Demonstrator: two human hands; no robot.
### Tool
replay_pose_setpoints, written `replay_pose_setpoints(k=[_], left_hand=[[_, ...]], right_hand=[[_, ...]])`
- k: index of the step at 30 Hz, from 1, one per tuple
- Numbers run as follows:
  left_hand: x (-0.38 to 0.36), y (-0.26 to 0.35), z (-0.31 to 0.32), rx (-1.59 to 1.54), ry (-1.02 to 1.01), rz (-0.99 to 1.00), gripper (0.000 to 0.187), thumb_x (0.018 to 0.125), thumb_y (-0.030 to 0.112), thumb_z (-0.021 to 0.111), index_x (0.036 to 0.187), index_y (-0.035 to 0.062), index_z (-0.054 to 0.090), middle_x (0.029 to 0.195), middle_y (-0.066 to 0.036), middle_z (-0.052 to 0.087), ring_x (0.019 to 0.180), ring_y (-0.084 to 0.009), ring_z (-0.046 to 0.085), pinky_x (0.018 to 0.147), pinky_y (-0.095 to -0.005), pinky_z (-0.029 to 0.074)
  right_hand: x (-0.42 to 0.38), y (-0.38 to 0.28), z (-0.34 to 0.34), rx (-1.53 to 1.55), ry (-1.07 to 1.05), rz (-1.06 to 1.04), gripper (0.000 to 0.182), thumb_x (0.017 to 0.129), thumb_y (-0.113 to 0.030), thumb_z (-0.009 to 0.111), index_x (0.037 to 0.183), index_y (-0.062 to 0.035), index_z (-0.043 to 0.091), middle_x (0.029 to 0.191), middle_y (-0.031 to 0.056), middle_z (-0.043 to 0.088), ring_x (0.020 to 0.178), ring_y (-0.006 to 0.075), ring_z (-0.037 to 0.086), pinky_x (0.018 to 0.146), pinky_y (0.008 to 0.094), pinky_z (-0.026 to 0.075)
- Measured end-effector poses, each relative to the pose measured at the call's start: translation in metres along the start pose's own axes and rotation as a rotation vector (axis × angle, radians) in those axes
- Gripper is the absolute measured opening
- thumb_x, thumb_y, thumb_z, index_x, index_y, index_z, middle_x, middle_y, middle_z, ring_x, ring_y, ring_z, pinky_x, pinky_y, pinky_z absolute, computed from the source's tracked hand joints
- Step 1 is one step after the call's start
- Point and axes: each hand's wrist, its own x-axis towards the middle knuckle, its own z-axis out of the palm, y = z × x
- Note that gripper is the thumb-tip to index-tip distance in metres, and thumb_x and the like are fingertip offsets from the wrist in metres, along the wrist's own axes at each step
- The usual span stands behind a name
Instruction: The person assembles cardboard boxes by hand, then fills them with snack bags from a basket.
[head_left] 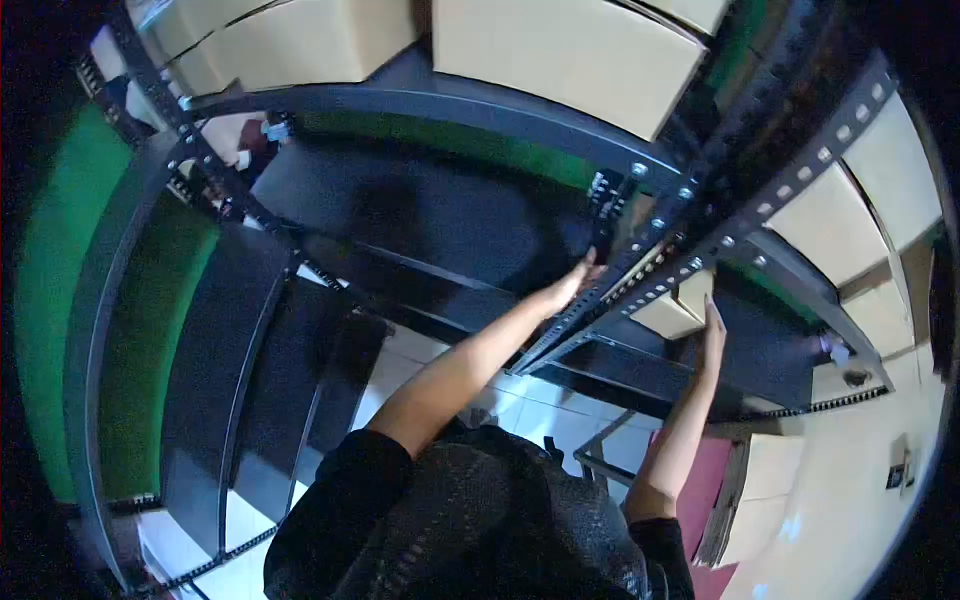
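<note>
A: What sits nearest the hands?
B: A small tan carton (665, 314), plain-sided with crisp edges, at three o'clock, over a dark shelf (770, 335) and just right of the perforated posts (714, 250).
A: And the fingers?
B: The right hand (712, 335) is beside the carton's right side, fingers straight, not curled round it. The left hand (570, 288) is left of the posts, fingers reaching forward; its tips are blurred, so I can't tell whether they grip anything.
A: The surface?
B: Matte and dark, as is the wider shelf (430, 210) towards twelve.
A: Beyond that?
B: Big boxes (560, 55) at twelve to one, a green panel (75, 280) at nine, white floor tiles (565, 408) towards five, flattened cardboard (765, 500) past four.
</note>
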Motion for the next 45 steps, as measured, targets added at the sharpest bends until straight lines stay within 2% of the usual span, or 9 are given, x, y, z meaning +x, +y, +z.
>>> replay_pose_setpoints(k=[1,3,8,18,25,29,33,39,45], left_hand=[[-0.021,0.029,0.009,-0.124,-0.225,-0.034,0.081,0.088,0.068,0.02,0.134,0.0055,0.042,0.135,-0.008,0.044,0.122,-0.018,0.043,0.102,-0.0311,0.032],[0.029,-0.027,0.002,-0.029,-0.03,0.195,0.074,0.089,0.066,0.024,0.125,0.0073,0.052,0.117,-0.005,0.058,0.105,-0.0159,0.053,0.092,-0.0307,0.041],[-0.01,0.011,0.013,-0.076,-0.044,0.132,0.053,0.095,0.05,0.034,0.119,0.0074,0.054,0.106,-0.001,0.06,0.09,-0.0123,0.055,0.086,-0.0294,0.044],[-0.003,-0.003,0.003,-0.133,-0.005,0.075,0.07,0.094,0.057,0.016,0.111,0.0036,0.057,0.096,-0.005,0.063,0.092,-0.017,0.057,0.09,-0.0329,0.041],[-0.022,-0.016,0.004,-0.02,-0.021,0.249,0.07,0.093,0.058,0.019,0.125,0.0049,0.051,0.125,-0.006,0.054,0.116,-0.0177,0.047,0.102,-0.033,0.03],[-0.032,-0.045,-0.033,-0.022,0.099,0.441,0.067,0.092,0.055,0.024,0.13,0.0053,0.046,0.131,-0.007,0.049,0.124,-0.0184,0.041,0.108,-0.0341,0.021],[-0.095,-0.05,-0.069,0.04,0.258,0.417,0.063,0.092,0.052,0.019,0.131,0.0113,0.047,0.131,-0.006,0.05,0.121,-0.0185,0.045,0.106,-0.0366,0.025],[-0.171,-0.103,-0.109,-0.08,0.491,0.356,0.059,0.09,0.053,0.026,0.127,0.0143,0.05,0.126,-0.004,0.053,0.114,-0.0184,0.048,0.1,-0.0404,0.028],[-0.245,-0.161,-0.113,-0.103,0.507,0.294,0.062,0.088,0.057,0.03,0.128,0.0134,0.049,0.125,-0.003,0.054,0.107,-0.0153,0.051,0.094,-0.0351,0.034]], right_hand=[[-0.007,-0.013,0.006,-0.058,0.015,-0.037,0.051,0.086,-0.035,0.062,0.119,0.003,0.056,0.111,0.0134,0.061,0.102,0.0189,0.056,0.087,0.0298,0.043],[-0.005,-0.012,0.007,-0.097,0.114,-0.022,0.048,0.087,-0.035,0.061,0.115,0.0038,0.059,0.108,0.0127,0.062,0.1,0.0176,0.056,0.086,0.0284,0.043],[0.001,0.004,0.004,-0.141,0.171,-0.142,0.042,0.087,-0.029,0.06,0.111,0.0051,0.061,0.104,0.0117,0.064,0.094,0.0151,0.058,0.083,0.0266,0.044],[0.006,0.02,-0.004,-0.071,0.267,-0.105,0.041,0.087,-0.029,0.059,0.111,0.0041,0.061,0.105,0.0128,0.064,0.096,0.0167,0.059,0.085,0.0272,0.044],[0.0,0.027,-0.002,-0.219,0.34,-0.072,0.046,0.094,-0.035,0.043,0.102,0.006,0.063,0.1,0.0152,0.064,0.092,0.0205,0.058,0.08,0.0321,0.044],[-0.041,0.048,0.005,-0.097,0.503,-0.426,0.036,0.097,-0.023,0.039,0.112,0.0046,0.057,0.11,0.0161,0.058,0.101,0.0241,0.054,0.092,0.035,0.04],[-0.096,0.088,0.023,-0.488,0.696,-0.56,0.035,0.095,-0.018,0.043,0.122,0.0028,0.048,0.12,0.0216,0.048,0.11,0.0308,0.048,0.096,0.0385,0.037],[-0.165,0.169,0.048,-0.62,0.247,-0.353,0.04,0.094,-0.014,0.043,0.13,0.0018,0.038,0.121,0.0233,0.042,0.11,0.0343,0.045,0.094,0.0407,0.036],[-0.198,0.175,0.058,-0.395,0.126,-0.273,0.038,0.094,-0.01,0.043,0.131,-0.0032,0.038,0.114,0.0151,0.046,0.103,0.0238,0.047,0.091,0.0339,0.038]])
